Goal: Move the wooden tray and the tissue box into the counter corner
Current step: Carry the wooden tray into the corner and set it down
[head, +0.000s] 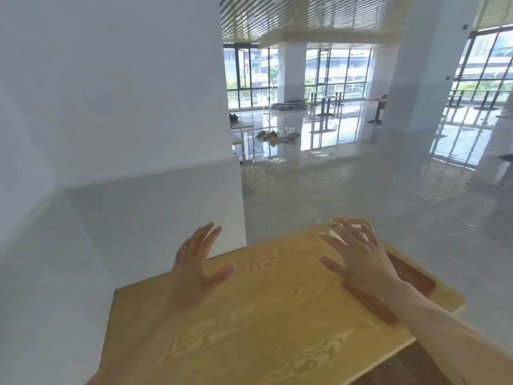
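A dark brown wooden tray (413,275) lies flat at the right side of the light wood-grain counter (263,315), partly hidden under my right forearm. My right hand (358,259) hovers over the tray's far-left end, fingers spread and holding nothing. Just past its fingertips, at the counter's far right corner, sits a pale boxy shape (361,225); it is too blurred to tell if it is the tissue box. My left hand (197,262) is open above the counter's far left edge, fingers apart and empty.
A white wall and a low white ledge (138,184) stand to the left of and beyond the counter. Past the counter's far edge a glossy floor (347,190) stretches to pillars, tables and tall windows. Dark wood shows below the counter's right edge.
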